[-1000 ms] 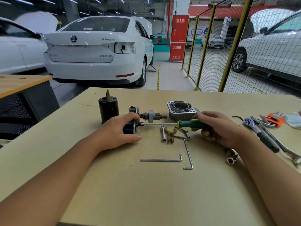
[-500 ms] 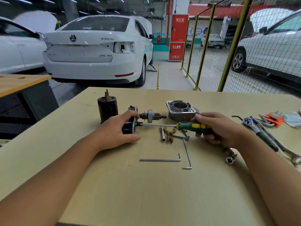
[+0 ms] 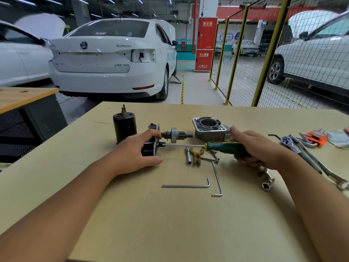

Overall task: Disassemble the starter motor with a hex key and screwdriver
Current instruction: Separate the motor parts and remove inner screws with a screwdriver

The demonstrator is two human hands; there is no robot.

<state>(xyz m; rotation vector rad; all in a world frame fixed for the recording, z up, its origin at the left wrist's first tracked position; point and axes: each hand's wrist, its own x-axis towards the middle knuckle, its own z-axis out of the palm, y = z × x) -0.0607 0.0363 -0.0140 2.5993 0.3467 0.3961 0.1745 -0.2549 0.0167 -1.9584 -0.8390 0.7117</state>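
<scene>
Now right hand (image 3: 253, 146) drives screwdriver (image 3: 222, 147) (left hand (image 3: 136, 150) steadying motor (image 3: 151, 146)).

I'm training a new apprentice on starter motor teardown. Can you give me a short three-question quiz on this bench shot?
1. True or false: the right hand holds the green-handled screwdriver by its handle.
2. What is the left hand steadying?
A. the aluminium end housing
B. the black starter motor part at the screwdriver's tip
C. the upright black cylinder
3. How many loose L-shaped hex keys lie on the table nearest the person?

Key
1. True.
2. B.
3. Two: one lying crosswise, one pointing away from the person.
</scene>
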